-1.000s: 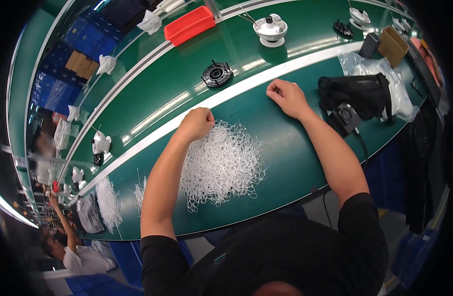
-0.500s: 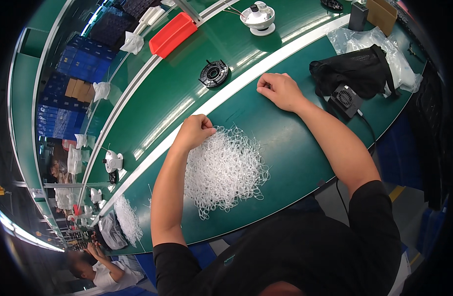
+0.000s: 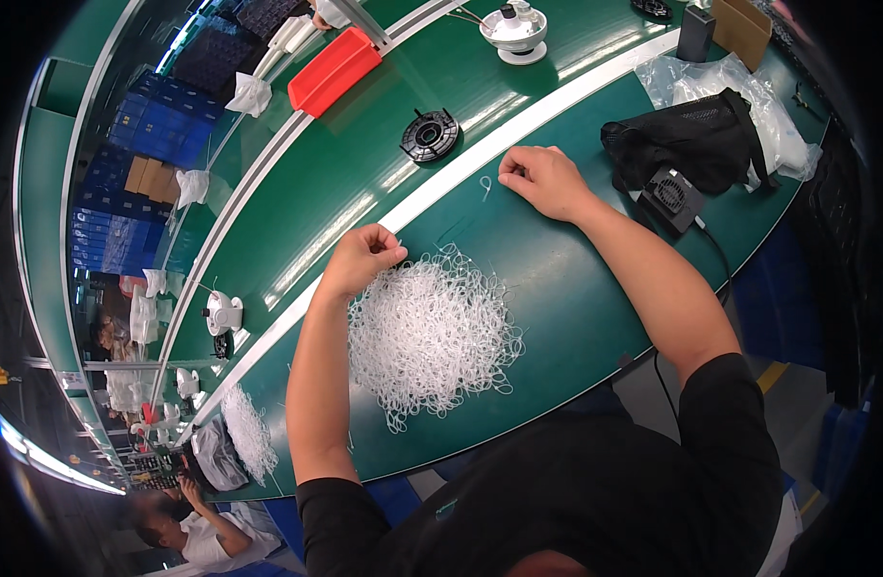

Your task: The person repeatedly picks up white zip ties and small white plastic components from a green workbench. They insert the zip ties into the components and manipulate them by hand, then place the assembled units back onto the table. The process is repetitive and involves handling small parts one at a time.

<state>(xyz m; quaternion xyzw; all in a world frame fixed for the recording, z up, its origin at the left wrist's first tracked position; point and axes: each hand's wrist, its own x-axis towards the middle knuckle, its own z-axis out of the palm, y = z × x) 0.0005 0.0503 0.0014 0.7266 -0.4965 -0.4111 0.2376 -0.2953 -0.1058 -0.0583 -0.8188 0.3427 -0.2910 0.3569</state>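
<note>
A heap of thin white plastic loops with tails [image 3: 432, 341] lies on the green table. At its far left edge is my left hand [image 3: 362, 260], thumb and fingertips pinched together; whatever they hold, if anything, is too small to make out. Farther right, my right hand [image 3: 545, 181] rests at the table with its fingers curled and pinched. A single white loop [image 3: 485, 187] shows just left of its fingertips. I cannot tell whether the fingers touch that loop.
A black round part [image 3: 430, 136] and a white rounded device [image 3: 514, 34] sit on the green belt beyond the white rail. Right are a black mesh bag [image 3: 686, 139], clear plastic bags [image 3: 783, 125] and a small fan [image 3: 672, 195]. A red bin [image 3: 335, 71] stands far left.
My left hand has shifted slightly left along the heap's edge. A single loop now shows beside my right hand. The black round part and white device have moved right along the belt.
</note>
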